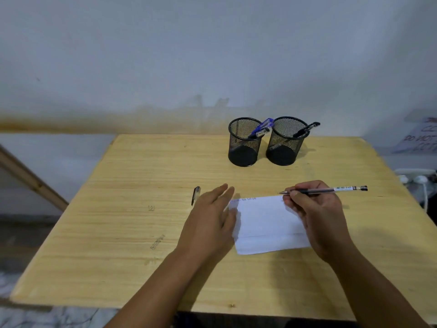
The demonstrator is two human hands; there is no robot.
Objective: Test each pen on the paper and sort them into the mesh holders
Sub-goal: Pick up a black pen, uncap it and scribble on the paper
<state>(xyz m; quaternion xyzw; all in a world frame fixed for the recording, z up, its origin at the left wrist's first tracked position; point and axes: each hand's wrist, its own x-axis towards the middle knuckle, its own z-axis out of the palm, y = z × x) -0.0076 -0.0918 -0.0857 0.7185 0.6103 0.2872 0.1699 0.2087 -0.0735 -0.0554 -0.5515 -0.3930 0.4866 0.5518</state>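
Right hand (316,214) pinches uncapped pen (326,191) near tip, above paper's (267,223) far edge, mid-tabletop; left hand (210,221) flat, fingers spread, pressing paper's left edge; pen light, stiff, best held at grip; mesh holders (244,143) toward far edge.

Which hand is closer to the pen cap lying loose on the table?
Left. The left hand rests flat just right of the pen cap, nearly touching it. The right hand is far across the paper, holding a pen.
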